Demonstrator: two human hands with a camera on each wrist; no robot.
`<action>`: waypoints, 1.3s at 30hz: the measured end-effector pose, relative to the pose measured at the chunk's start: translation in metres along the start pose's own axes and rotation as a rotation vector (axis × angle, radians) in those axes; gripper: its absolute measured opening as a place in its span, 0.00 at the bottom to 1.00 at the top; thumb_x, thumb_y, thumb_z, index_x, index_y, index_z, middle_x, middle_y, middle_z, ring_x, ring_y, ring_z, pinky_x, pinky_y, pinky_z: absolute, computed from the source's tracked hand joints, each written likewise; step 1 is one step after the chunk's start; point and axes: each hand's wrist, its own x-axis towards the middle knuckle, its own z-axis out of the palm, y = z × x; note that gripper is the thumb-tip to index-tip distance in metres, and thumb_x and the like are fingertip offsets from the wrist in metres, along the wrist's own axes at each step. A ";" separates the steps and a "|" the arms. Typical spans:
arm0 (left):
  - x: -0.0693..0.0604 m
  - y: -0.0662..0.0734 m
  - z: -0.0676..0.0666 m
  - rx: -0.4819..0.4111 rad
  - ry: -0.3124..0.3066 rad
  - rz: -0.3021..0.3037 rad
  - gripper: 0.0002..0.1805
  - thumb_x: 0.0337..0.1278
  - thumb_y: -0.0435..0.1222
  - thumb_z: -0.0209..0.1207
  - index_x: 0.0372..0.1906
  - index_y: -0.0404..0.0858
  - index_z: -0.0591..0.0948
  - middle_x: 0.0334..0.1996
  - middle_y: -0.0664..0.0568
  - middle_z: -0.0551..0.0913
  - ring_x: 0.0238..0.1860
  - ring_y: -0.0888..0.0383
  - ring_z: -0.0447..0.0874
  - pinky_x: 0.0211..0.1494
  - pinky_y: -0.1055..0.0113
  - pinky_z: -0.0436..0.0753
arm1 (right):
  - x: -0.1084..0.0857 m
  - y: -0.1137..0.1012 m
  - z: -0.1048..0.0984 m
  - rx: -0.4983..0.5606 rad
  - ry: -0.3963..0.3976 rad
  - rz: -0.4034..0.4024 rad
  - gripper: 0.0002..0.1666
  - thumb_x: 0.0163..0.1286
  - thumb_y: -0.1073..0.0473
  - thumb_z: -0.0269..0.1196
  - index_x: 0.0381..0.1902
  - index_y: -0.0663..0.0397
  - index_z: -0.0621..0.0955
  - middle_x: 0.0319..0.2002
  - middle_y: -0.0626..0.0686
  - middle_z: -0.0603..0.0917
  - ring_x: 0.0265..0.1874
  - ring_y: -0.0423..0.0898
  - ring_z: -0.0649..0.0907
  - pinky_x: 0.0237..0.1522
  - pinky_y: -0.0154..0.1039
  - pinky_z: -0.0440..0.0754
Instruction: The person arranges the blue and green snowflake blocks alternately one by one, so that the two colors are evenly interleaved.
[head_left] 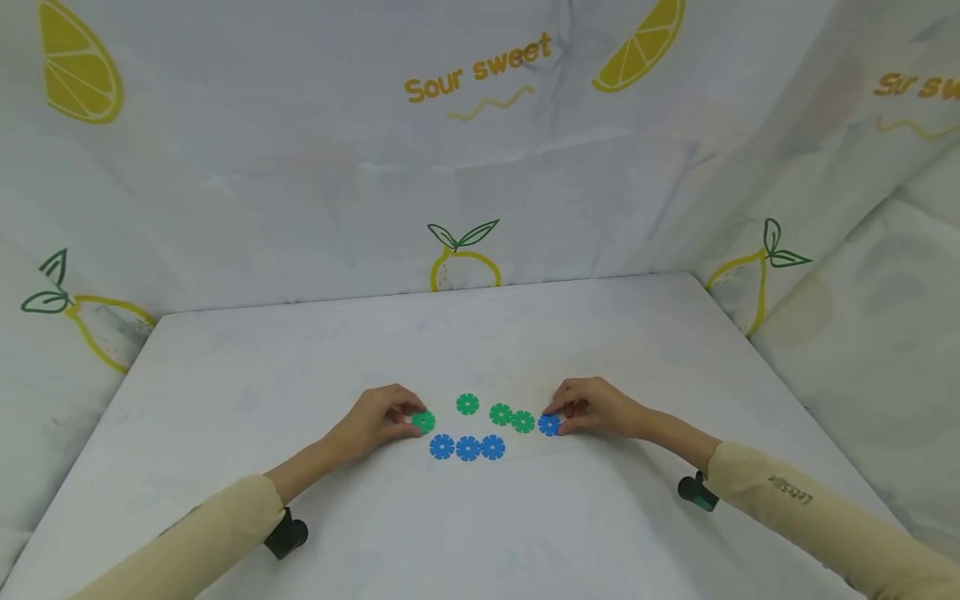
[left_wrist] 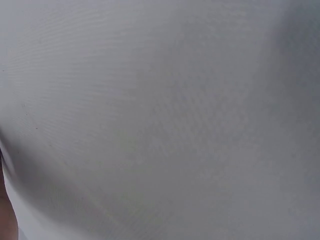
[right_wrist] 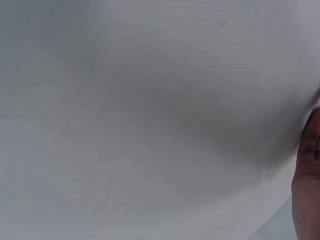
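My left hand (head_left: 381,417) pinches a green notched plastic disc (head_left: 423,422) by its edge, between thumb and fingers. On the other side, my right hand (head_left: 596,407) holds a blue notched disc (head_left: 550,425) in the same way. Between the hands lies a lone green disc (head_left: 467,404). Right of it, a pair of green discs (head_left: 501,414) sit edge to edge. Nearer me is a row of three blue discs (head_left: 468,448). Just a sliver of each hand enters the wrist views, and no disc shows there.
The white table (head_left: 495,533) extends around the discs on every side. A white cloth (head_left: 300,200) printed with lemons hangs along its back and sides. Small dark wrist devices (head_left: 287,533) sit below both sleeve cuffs.
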 end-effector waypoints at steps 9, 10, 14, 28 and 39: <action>0.002 0.003 -0.010 -0.072 0.049 -0.009 0.15 0.47 0.35 0.71 0.43 0.35 0.85 0.35 0.53 0.85 0.33 0.65 0.80 0.41 0.72 0.82 | -0.003 0.002 -0.001 0.007 0.019 0.014 0.15 0.57 0.63 0.71 0.43 0.61 0.86 0.37 0.51 0.83 0.31 0.45 0.78 0.35 0.32 0.81; 0.002 0.002 -0.011 -0.076 0.058 -0.018 0.15 0.47 0.35 0.71 0.43 0.35 0.85 0.36 0.53 0.86 0.33 0.65 0.81 0.41 0.72 0.83 | -0.003 0.002 -0.001 0.011 0.021 0.015 0.15 0.57 0.63 0.71 0.43 0.61 0.86 0.37 0.51 0.83 0.31 0.45 0.78 0.35 0.32 0.81; 0.005 -0.005 -0.016 -0.091 0.087 -0.035 0.15 0.47 0.34 0.71 0.43 0.35 0.85 0.38 0.51 0.86 0.34 0.64 0.82 0.41 0.72 0.82 | -0.005 0.001 -0.001 0.024 0.028 0.014 0.15 0.57 0.63 0.71 0.43 0.62 0.85 0.37 0.52 0.83 0.31 0.46 0.78 0.35 0.32 0.81; 0.016 -0.037 -0.037 -0.076 0.179 -0.066 0.15 0.45 0.31 0.70 0.43 0.31 0.85 0.37 0.46 0.86 0.35 0.57 0.83 0.41 0.71 0.83 | -0.006 0.000 0.003 0.030 0.027 0.013 0.15 0.58 0.62 0.70 0.43 0.62 0.86 0.38 0.52 0.83 0.32 0.47 0.78 0.35 0.34 0.80; 0.024 -0.052 -0.064 -0.017 0.242 -0.154 0.16 0.46 0.28 0.69 0.43 0.27 0.84 0.39 0.39 0.85 0.37 0.55 0.83 0.42 0.71 0.83 | -0.003 0.001 0.003 0.040 0.031 -0.024 0.15 0.58 0.62 0.70 0.44 0.62 0.85 0.38 0.53 0.83 0.32 0.47 0.78 0.35 0.34 0.81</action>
